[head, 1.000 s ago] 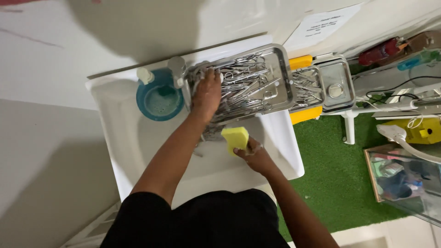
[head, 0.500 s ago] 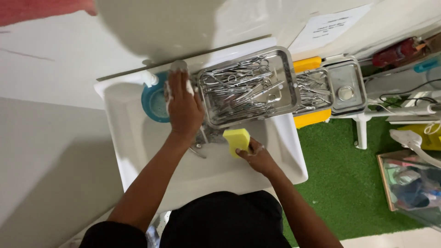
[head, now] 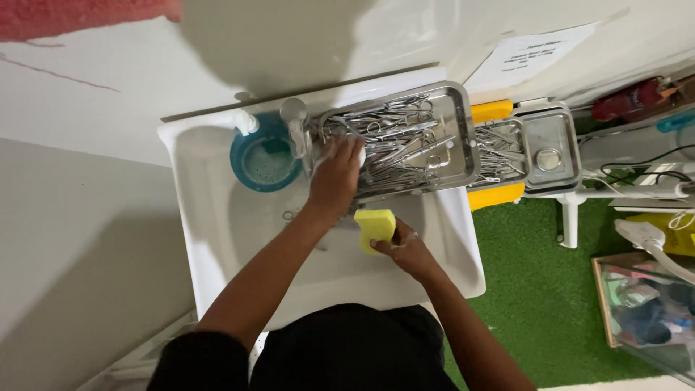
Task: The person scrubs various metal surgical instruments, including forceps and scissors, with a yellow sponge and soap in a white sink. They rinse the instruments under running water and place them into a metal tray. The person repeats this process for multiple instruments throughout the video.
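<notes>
White sink (head: 217, 239) scene: left hand (head: 335, 174), fingers loosely bent, rests on instruments at steel tray (head: 463, 127) left end; right hand (head: 409, 250) clamps yellow sponge (head: 375, 228) just below, nearer the body.

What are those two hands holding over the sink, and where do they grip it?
The right hand grips the yellow sponge by its lower end. The left hand reaches into the metal instrument tray; its grip cannot be told.

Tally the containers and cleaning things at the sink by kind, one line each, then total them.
Metal instrument trays: 2, a large one across the sink under the left hand, a smaller one beside it
Small metal lidded box: 1
Blue bowl: 1
Yellow sponge, in the right hand: 1
Total: 5
</notes>
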